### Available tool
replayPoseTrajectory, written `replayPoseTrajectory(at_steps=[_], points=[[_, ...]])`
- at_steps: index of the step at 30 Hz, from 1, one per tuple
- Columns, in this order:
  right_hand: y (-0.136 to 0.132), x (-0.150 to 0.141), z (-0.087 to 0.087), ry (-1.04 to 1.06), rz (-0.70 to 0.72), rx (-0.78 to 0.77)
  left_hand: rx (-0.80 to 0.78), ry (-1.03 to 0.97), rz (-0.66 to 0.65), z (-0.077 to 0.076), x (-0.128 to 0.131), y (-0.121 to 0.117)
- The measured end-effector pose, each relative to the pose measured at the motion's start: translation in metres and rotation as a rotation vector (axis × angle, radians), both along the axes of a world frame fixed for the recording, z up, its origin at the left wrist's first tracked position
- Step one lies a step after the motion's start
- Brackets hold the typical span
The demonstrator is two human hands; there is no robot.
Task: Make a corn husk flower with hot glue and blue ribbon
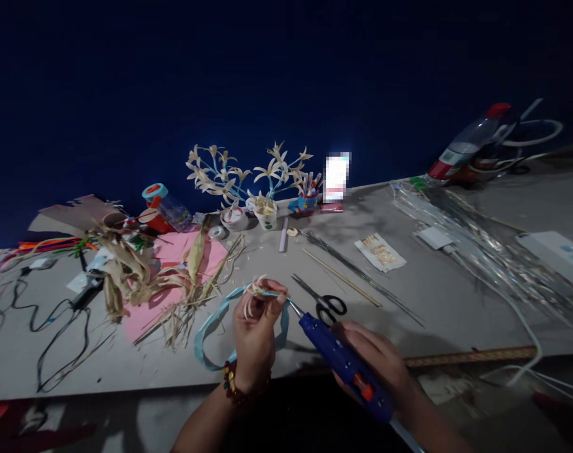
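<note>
In front of me my left hand [257,321] pinches a pale flower stem [273,294] with light blue wrapping. A light blue ribbon [202,343] loops from it around the hand. My right hand [378,355] is wrapped round a blue hot glue gun [343,362], whose metal nozzle points up and left, close to my left fingertips. Whether the nozzle touches the stem I cannot tell. Just beyond the glue gun lie black-handled scissors [325,302], partly hidden by my right hand.
Finished-looking flower branches stand in cups [267,217] at the back. Dried husks [126,270] lie on pink paper [147,318] at left. Thin wires [357,267], a wooden stick [340,275] and a small packet [380,251] lie right of centre. A bottle [470,145] rests at back right.
</note>
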State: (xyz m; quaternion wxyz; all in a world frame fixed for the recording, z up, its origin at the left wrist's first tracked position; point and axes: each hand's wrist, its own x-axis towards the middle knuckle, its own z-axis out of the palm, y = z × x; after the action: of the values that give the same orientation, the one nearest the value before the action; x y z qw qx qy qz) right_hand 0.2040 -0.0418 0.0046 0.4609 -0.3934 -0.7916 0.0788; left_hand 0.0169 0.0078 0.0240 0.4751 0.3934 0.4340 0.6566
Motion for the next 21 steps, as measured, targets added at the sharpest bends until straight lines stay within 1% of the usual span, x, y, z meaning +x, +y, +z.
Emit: replayPoseTrajectory(at_steps=[4,6,8,14,21], points=[[-0.002,0.001,-0.007,-0.053,-0.056,-0.016,0.012,-0.035,-0.025,-0.001,0.000,0.000],[-0.003,0.002,-0.011,-0.055,-0.070,-0.018,0.020,-0.040,-0.037,0.000,0.000,0.000],[-0.003,0.002,-0.012,-0.051,-0.054,-0.022,0.020,-0.033,-0.035,0.000,0.000,0.000],[-0.002,-0.001,-0.005,-0.049,-0.083,-0.054,0.011,-0.042,-0.024,0.002,0.002,0.000],[-0.003,0.000,-0.003,-0.049,-0.055,-0.082,0.025,-0.048,-0.037,0.001,0.002,-0.001]])
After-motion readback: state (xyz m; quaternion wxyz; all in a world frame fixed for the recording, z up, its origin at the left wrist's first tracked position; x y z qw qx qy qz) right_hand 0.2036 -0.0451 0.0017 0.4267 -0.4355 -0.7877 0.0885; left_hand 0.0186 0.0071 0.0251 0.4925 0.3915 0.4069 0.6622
